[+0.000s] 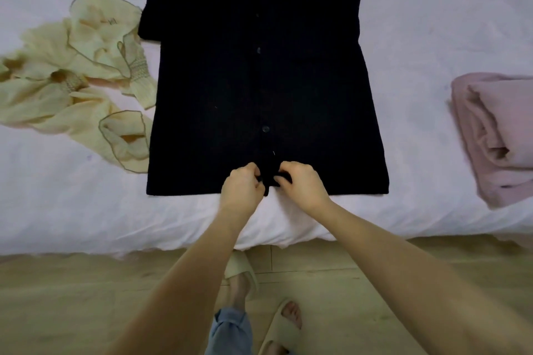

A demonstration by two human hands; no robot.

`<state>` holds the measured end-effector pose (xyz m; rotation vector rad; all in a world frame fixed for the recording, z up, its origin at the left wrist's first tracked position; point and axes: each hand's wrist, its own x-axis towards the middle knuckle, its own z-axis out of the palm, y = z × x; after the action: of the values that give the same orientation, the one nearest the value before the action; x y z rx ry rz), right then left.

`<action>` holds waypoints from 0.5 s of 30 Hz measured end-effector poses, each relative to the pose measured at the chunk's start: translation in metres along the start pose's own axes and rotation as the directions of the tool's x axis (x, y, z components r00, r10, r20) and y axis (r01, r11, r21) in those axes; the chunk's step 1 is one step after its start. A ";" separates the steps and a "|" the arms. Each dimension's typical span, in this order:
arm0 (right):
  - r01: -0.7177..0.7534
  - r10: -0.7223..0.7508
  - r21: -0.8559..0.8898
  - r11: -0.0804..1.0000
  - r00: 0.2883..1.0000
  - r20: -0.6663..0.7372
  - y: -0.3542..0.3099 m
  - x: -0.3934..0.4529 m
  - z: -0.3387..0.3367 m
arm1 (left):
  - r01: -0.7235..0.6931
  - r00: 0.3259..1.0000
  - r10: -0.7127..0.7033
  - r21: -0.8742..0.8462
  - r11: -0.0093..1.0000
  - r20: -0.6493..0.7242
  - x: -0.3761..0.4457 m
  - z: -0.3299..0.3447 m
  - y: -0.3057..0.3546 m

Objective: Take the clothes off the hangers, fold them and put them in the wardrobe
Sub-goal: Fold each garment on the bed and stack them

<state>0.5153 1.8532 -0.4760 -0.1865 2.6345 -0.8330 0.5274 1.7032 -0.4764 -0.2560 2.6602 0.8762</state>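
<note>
You have a black shirt (pixel 259 81) with dark buttons on a white sheet (pixel 86 204). Beside it lies a cream blouse (pixel 86 78) with darker edging, perhaps olive. The folded cloth (pixel 499 135) is dusty pink, your slippers (pixel 281 328) beige, the floor (pixel 72 297) light wood.

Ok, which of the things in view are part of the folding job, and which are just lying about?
Part of the job:
- black button shirt, flat on the bed, its bottom placket pinched by left hand and right hand
- cream ruffled garment, unfolded
- pink garment, folded

Lying about:
- slippers on the person's feet
</note>
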 end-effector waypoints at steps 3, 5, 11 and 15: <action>-0.042 0.052 0.121 0.992 0.996 -0.075 0.000 -0.005 -0.003 | 0.030 0.999 -0.034 -0.179 0.983 -0.022 -0.006 -0.006 -0.003; -0.019 0.046 0.150 0.988 0.984 -0.174 -0.011 -0.011 -0.003 | -0.010 1.000 0.007 -0.214 0.977 -0.015 -0.011 -0.012 -0.004; -0.055 0.041 0.060 0.997 0.976 0.212 -0.026 -0.014 -0.001 | -0.023 0.974 0.030 -0.035 0.999 0.226 -0.011 -0.051 -0.010; -0.062 0.060 0.025 0.998 0.996 0.063 -0.049 0.021 -0.039 | -0.015 0.989 0.005 0.066 0.998 0.147 0.031 -0.114 -0.010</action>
<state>0.4818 1.8290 -0.4248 -0.1217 2.5564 -0.8292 0.4730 1.6245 -0.4070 -0.1563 2.5503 0.7762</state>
